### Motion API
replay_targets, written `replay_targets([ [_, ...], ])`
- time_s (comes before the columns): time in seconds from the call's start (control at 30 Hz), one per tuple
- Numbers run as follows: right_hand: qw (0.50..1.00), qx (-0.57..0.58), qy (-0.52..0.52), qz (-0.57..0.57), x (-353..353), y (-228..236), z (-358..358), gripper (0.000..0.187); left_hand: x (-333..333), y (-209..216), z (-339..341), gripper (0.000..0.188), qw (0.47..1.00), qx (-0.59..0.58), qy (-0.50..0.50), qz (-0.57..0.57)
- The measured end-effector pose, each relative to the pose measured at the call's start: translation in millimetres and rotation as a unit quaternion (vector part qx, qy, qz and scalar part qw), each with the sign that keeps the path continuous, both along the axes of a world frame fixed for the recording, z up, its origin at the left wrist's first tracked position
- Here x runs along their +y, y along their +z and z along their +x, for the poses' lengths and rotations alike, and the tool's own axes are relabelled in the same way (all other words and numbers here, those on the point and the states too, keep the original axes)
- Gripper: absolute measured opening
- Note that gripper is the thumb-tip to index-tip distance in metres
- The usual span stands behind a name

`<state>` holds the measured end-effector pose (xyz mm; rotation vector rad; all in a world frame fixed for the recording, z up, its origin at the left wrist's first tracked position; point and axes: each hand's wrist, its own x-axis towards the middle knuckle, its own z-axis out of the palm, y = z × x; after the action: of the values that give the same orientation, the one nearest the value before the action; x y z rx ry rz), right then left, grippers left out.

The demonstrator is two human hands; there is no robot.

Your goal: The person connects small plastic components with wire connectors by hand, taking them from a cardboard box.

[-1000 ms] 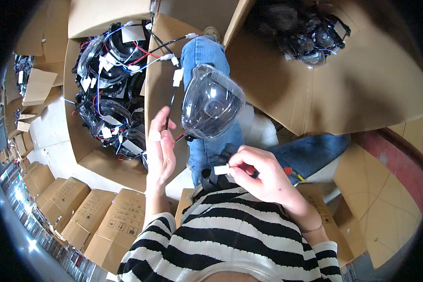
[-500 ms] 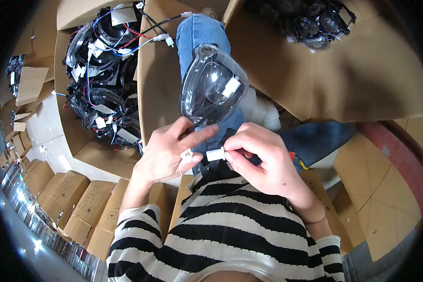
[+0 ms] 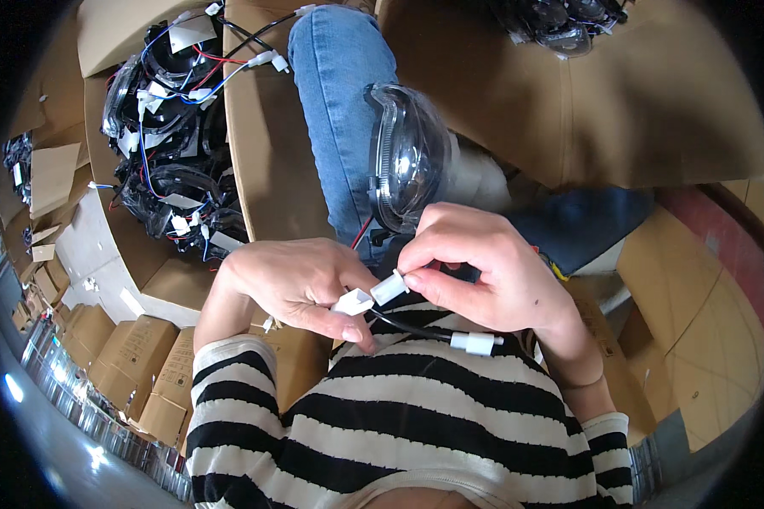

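Note:
Thumb and fingers of my left hand [image 3: 293, 284] are closed on a white plug connector [image 3: 353, 303]. My right hand [image 3: 488, 271] pinches a second white plug connector [image 3: 389, 289] by its end. The two connectors are almost end to end; whether they touch is hard to tell. A black cable with another white connector [image 3: 477, 343] hangs beneath my right hand, over the striped shirt. Just beyond my hands, a lamp with a clear curved lens [image 3: 412, 157] stands tilted beside my jeans-covered leg [image 3: 339, 110]. A thin red wire [image 3: 362, 232] shows below it.
To the left, an open cardboard box [image 3: 267, 161] holds several black lamps [image 3: 178, 182] with wires and white connectors. More lamps [image 3: 560, 21] lie in another open box [image 3: 518, 110] at the far right. Closed cartons [image 3: 136, 360] line the lower left.
The lamp has turned from facing up to a side-on tilt and shifted right. My left hand has rolled over and now grips its connector, close to the right one. The cable with another connector has come into sight.

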<state>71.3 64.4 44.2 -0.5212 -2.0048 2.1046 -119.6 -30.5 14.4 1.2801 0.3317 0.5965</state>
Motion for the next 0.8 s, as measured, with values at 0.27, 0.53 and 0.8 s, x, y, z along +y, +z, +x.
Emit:
replay_targets([
  [0.27, 1.000, 0.024, -0.009, -0.006, -5.4, -3.2, 1.7, 0.010, 3.3, -4.9, 7.0, 0.030, 0.999, -0.020, -0.016, 0.020],
  [0.53, 0.992, -0.018, 0.000, 0.126, -6.5, 3.1, 3.1, 0.010, 3.4, -6.8, 5.4, 0.036, 0.998, -0.011, -0.056, -0.019],
  [0.8, 0.992, 0.036, -0.050, 0.112, -11.9, -0.6, 9.1, 0.013, 3.6, -5.7, 6.4, 0.037, 0.998, 0.019, -0.051, -0.043],
])
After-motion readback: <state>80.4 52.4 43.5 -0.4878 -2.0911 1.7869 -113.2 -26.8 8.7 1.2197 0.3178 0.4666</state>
